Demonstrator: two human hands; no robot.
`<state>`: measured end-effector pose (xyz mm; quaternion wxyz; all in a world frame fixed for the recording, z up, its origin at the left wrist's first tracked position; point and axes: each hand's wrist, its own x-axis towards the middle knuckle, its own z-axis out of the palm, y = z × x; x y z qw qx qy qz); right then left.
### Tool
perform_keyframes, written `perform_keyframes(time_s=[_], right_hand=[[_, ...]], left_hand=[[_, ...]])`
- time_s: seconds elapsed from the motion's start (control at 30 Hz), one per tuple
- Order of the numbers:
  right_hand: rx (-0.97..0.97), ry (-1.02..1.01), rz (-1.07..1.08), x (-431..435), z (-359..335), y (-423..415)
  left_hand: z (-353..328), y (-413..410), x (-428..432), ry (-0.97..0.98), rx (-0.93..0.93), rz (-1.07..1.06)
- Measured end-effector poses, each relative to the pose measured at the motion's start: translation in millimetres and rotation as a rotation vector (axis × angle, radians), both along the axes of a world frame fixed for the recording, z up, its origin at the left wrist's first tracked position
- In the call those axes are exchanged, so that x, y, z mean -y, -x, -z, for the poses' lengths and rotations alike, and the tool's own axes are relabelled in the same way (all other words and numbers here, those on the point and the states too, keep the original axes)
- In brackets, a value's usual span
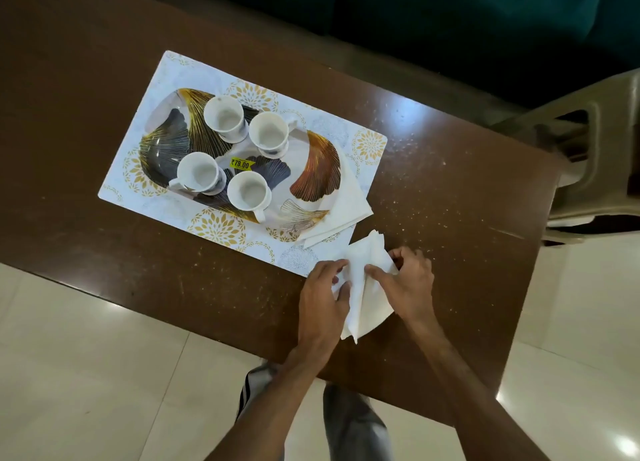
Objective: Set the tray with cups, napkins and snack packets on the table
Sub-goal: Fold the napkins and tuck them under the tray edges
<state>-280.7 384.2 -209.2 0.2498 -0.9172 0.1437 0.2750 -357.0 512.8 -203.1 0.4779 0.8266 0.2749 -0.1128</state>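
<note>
Closest in, at the near edge of the dark brown speckled surface (450,190): one thin white paper napkin (364,252), part-folded into a wedge, pinched along its left side by the left hand (323,289) and along its right by the right hand (410,284), fingers of both hands curled onto the paper.

Likely step: finishing this fold. Best done by lining up the edges before creasing, pinning the fold with one hand, then stroking lightly along the crease with the other. Gentle pressure only, thin tissue being quick to tear. Worth matching the shape of the one already laid down.

Just beyond, one folded white napkin bundle (348,202), tucked under the right end of one oval leaf-patterned tray (317,169); number of sheets impossible to tell.

On the tray, four white ceramic cups (225,117), upright and empty, around one yellow price sticker (240,163). Beneath, one white placemat with gold flowers (369,145).

Snack packets: none in view.

Farthest right, one beige plastic chair (595,169).
</note>
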Motion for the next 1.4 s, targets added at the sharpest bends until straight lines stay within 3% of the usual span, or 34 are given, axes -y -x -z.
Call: perform_keyframes(time_s=[0.27,0.4,0.57,0.67,0.73,0.8,0.93,1.1,1.27,1.4], right_hand=[[-0.005,-0.131,0.053,9.0,-17.4,-2.8],[0.110,-0.122,0.031,3.5,-20.3,-0.3],[0.173,-0.208,0.067,-14.2,-18.6,4.3],[0.059,-0.447,0.244,-22.1,-20.3,5.8],[-0.081,-0.689,0.421,-21.8,-20.0,8.4],[-0.085,-0.762,0.469,-17.2,-16.8,13.1],[0.165,-0.401,0.298,-8.6,-8.6,21.7],[0.139,-0.162,0.150,-32.3,-2.9,39.2],[0.034,-0.237,0.399,-50.0,1.0,40.8],[0.048,-0.403,0.302,-44.4,-10.3,40.9]], left_hand=[[3.8,-2.3,1.1,-0.116,-0.043,0.077],[1.7,1.4,5.4,-0.153,0.057,0.034],[6.7,10.5,5.1,-0.189,0.062,0.158],[11.3,12.9,-1.7,-0.151,0.057,0.147],[9.4,13.0,-6.5,-0.045,0.079,0.000],[4.3,12.4,-9.1,0.032,0.079,-0.162],[3.8,10.3,-8.5,0.085,0.061,-0.204],[12.5,9.5,-4.2,-0.115,0.007,-0.072],[11.8,9.9,-11.2,-0.159,0.000,0.000],[-1.2,15.8,-34.9,-0.109,0.022,-0.132]])
